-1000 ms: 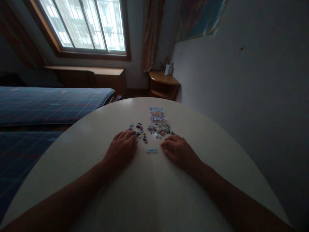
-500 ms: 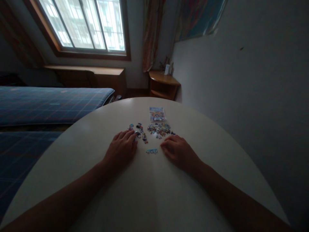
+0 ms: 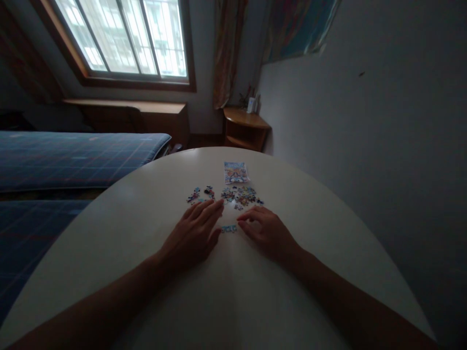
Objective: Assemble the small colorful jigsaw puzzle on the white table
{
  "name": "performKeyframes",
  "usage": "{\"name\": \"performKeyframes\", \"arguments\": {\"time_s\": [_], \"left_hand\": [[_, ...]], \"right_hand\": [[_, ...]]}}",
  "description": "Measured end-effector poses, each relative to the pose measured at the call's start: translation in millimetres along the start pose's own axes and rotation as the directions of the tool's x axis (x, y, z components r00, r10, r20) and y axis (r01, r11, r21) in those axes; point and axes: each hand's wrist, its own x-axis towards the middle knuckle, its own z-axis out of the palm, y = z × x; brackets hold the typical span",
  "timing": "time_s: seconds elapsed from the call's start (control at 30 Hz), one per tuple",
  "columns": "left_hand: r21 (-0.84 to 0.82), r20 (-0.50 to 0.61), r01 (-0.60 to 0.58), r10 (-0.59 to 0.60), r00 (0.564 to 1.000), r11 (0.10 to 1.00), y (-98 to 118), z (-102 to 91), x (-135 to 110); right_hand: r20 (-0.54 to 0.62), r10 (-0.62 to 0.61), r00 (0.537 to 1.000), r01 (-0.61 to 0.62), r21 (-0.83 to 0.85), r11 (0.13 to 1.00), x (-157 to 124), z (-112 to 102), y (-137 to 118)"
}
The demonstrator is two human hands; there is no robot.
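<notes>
On the round white table lie several small colourful puzzle pieces, with a smaller scatter of pieces further left. A joined light-blue bit lies between my hands. My left hand rests flat with fingers stretched out, fingertips over the pieces just left of the middle. My right hand lies palm down with fingers loosely curled, its fingertips close to the joined bit. Neither hand visibly holds a piece. A small printed picture card sits beyond the pieces.
A bed with a blue checked cover runs along the left of the table. A plain wall stands close on the right. A wooden corner shelf and a window are at the back.
My left hand has slid to the right and stretched its fingers over the pieces near the middle. My right hand has shifted slightly left toward the joined bit.
</notes>
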Motion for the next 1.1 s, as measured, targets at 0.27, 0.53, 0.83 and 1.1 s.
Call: {"name": "performKeyframes", "arguments": {"time_s": [0.27, 0.53, 0.83, 1.1], "left_hand": [[-0.056, 0.127, -0.151, 0.157, 0.979, 0.987, 12, -1.6, -3], [-0.170, 0.044, -0.189, 0.199, 0.979, 0.967, 11, -3.6, -3], [-0.256, -0.034, -0.247, 0.247, 0.968, 0.935, 10, -5.4, 0], [-0.239, 0.005, -0.236, 0.244, 0.970, 0.942, 7, -0.7, -1]], "right_hand": [[-0.082, 0.160, 0.984, -0.142, 0.193, 0.971, 0, 2, -9], [-0.091, 0.170, 0.981, -0.149, 0.208, 0.967, 1, 2, -6], [-0.043, 0.139, 0.989, -0.128, 0.200, 0.971, 0, 3, -1], [0.021, 0.009, 1.000, -0.008, -0.016, 1.000, 0, 3, 4]]}}
